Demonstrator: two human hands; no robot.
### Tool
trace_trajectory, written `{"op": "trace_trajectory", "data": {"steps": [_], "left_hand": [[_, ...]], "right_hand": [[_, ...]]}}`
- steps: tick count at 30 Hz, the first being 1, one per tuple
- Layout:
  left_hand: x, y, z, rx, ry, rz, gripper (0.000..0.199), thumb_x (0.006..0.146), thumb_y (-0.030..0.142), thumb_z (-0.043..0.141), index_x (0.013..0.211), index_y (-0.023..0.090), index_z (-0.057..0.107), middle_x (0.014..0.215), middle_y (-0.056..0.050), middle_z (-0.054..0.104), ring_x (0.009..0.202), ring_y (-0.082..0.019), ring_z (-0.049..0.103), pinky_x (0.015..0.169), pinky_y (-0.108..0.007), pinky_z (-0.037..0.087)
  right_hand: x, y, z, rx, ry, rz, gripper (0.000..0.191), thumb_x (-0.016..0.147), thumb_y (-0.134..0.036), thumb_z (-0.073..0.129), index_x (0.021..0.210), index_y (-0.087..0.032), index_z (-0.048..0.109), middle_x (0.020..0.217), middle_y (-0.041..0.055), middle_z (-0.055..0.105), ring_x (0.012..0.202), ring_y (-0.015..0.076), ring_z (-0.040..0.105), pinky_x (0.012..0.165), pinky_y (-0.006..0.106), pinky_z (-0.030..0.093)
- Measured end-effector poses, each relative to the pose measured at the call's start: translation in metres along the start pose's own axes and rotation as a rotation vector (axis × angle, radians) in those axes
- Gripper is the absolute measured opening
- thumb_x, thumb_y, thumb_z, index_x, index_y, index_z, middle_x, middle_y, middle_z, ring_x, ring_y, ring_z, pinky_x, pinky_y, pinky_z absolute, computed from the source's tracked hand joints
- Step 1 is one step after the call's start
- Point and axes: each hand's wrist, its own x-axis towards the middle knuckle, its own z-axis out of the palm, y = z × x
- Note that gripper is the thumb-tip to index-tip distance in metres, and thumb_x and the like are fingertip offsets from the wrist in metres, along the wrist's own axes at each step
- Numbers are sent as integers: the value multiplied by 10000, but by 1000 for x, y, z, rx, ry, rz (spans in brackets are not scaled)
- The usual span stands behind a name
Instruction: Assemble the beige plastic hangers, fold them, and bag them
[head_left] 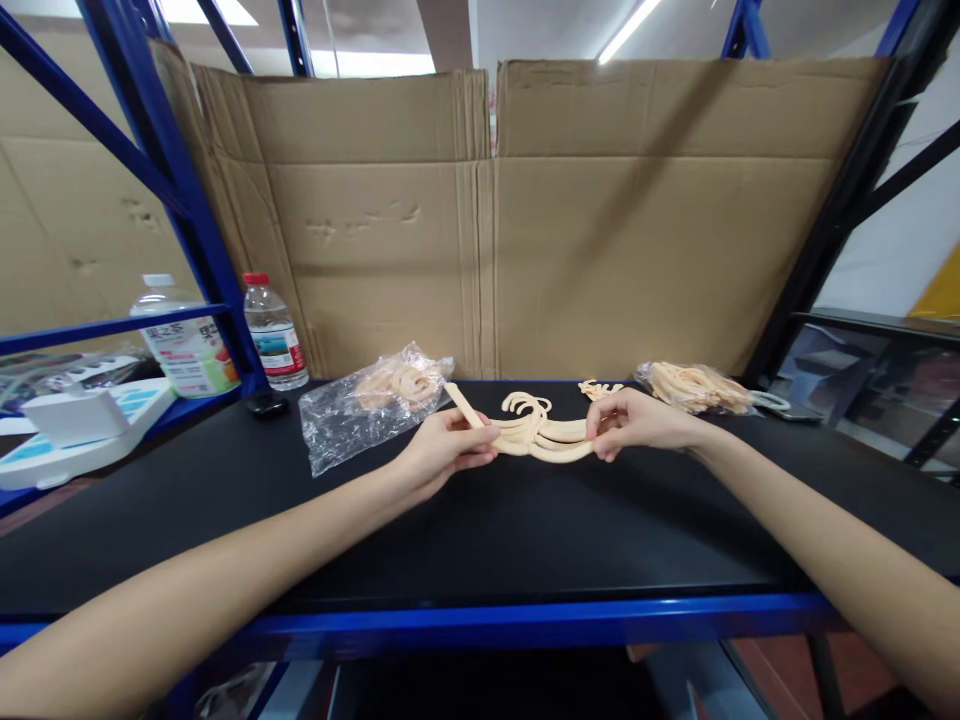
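Largest likely risk: curved pale piece [531,432], held over black tabletop [480,540], snapping at thin curls if hands twist unevenly; lesser: pale strip [463,402] slipping if left thumb loosens. Left hand [457,440] pinches piece's left end plus strip; right hand [624,422] pinches right end. Counts, by size: one tabletop; two bottles, white-capped bottle [184,345], red-capped bottle [274,335], left of piece; two clear bags, left bag [379,400], right bag [694,388], either side of piece; one piece; one loose cluster [600,390], behind-right of piece; one strip.

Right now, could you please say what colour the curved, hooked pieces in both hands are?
The curved, hooked pieces are pale cream, seen best in the head view.
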Motion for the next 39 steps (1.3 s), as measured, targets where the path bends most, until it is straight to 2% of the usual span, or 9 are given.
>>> {"op": "trace_trajectory", "data": {"steps": [4,7,9,12,15,17,22,29,39], "left_hand": [[13,16,-22,101,-86,-58,282,595,167,805,768,127,587,715,-20,656,721,-109,646,706,-200,517],[19,25,-36,358,-190,-7,276,624,231,774,782,149,563,711,1,647,706,-124,637,699,-254,513],[20,29,-41,692,-302,115,220,670,269,733,778,149,584,706,-1,640,686,-135,615,662,-266,486],[19,30,-43,1207,-377,435,125,741,273,669,747,154,632,740,-14,628,733,-155,573,679,-279,433],[17,25,-41,1459,-412,665,122,792,278,634,740,169,652,811,-32,600,839,-184,545,762,-301,417],[17,21,-41,1499,-437,720,125,814,275,616,757,171,656,883,-49,589,896,-194,538,799,-303,420],[20,13,-44,1497,-362,772,106,832,204,559,768,148,622,1081,-96,576,957,-200,555,831,-308,437],[35,-1,-50,1486,-223,692,48,823,185,550,815,152,584,803,-50,643,744,-183,606,685,-276,441],[68,-17,-57,1431,-101,752,110,862,201,486,908,153,573,905,-87,654,850,-220,623,770,-324,472]], "right_hand": [[-3,1,-9,-389,-53,-83,223,675,-332,742,794,-155,675,703,25,675,663,153,626,634,282,492],[-3,-2,-6,-625,-51,-146,164,721,-323,695,774,-168,704,741,29,675,713,158,601,682,286,463],[-4,-4,-3,-724,-48,-165,128,734,-292,677,763,-172,710,728,21,661,706,152,577,675,278,440],[-4,-6,0,-796,-39,-157,86,744,-244,658,757,-172,702,674,3,621,651,136,536,623,258,409],[-4,-3,1,-825,-26,-178,65,749,-220,650,763,-174,693,710,5,598,663,132,525,624,252,405],[-3,0,1,-830,-13,-216,58,751,-216,653,763,-176,694,786,21,597,722,140,540,670,259,418],[1,8,-1,-827,52,-241,44,749,-193,645,758,-172,681,836,38,593,747,147,549,689,268,429],[9,13,0,-852,133,-232,39,766,-184,596,752,-159,624,788,51,611,714,156,550,661,273,434],[28,29,-9,-914,257,-270,31,764,-167,590,738,-163,607,762,49,596,707,160,546,662,272,428]]}}
